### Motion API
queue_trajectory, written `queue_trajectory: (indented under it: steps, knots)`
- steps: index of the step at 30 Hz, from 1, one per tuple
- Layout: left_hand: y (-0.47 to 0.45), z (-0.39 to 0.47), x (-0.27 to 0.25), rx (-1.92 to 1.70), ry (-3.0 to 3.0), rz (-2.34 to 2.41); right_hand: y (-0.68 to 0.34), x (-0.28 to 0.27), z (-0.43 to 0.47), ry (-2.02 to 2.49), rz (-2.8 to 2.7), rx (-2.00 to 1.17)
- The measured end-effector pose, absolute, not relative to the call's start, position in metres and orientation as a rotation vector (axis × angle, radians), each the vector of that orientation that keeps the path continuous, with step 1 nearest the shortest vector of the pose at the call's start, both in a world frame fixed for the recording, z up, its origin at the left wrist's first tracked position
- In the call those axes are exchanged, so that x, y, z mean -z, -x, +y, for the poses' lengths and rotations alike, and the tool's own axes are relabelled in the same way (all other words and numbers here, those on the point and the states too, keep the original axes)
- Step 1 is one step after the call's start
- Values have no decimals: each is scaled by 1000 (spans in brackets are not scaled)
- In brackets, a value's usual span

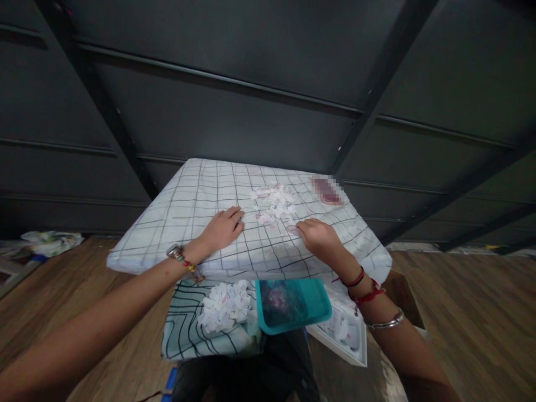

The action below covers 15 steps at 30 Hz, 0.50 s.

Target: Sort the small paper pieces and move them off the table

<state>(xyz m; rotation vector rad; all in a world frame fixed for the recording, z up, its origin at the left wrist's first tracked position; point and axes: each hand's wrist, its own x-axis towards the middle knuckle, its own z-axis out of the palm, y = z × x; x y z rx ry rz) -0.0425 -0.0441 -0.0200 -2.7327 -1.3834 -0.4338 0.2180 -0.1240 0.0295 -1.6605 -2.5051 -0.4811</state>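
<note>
My left hand (225, 228) lies on the white checked tablecloth (184, 192), its fingers stretched out and nothing visible in them. To its right is a loose heap of small white paper-like pieces (275, 204), some with pinkish marks. My right hand (319, 239) is closed in a pinch at the near right side of that heap. Between its fingertips sticks out a small pale pinkish piece (292, 229), whose exact kind I cannot make out.
Below the table edge, a teal plastic container (318, 307) holds pinkish-purple bits. A crumpled white pile (226, 306) lies on a striped green cloth (184, 321) at its left; a white box (363, 343) with pale pieces stands right. A blurred-out reddish-brown object (329, 191) lies far right.
</note>
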Motion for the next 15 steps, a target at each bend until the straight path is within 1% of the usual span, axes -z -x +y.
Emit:
queue_trajectory:
  steps: [3, 9, 15]
  knots:
    - [42, -44, 21, 430, 2721, -1379, -199, -29, -122, 1664, -2570, 394]
    - [44, -42, 25, 452, 2713, -1377, -167, -43, -121, 1406, -2718, 258]
    - [44, -43, 23, 457, 2710, -1374, -177, -50, -130, 1667, -2629, 358]
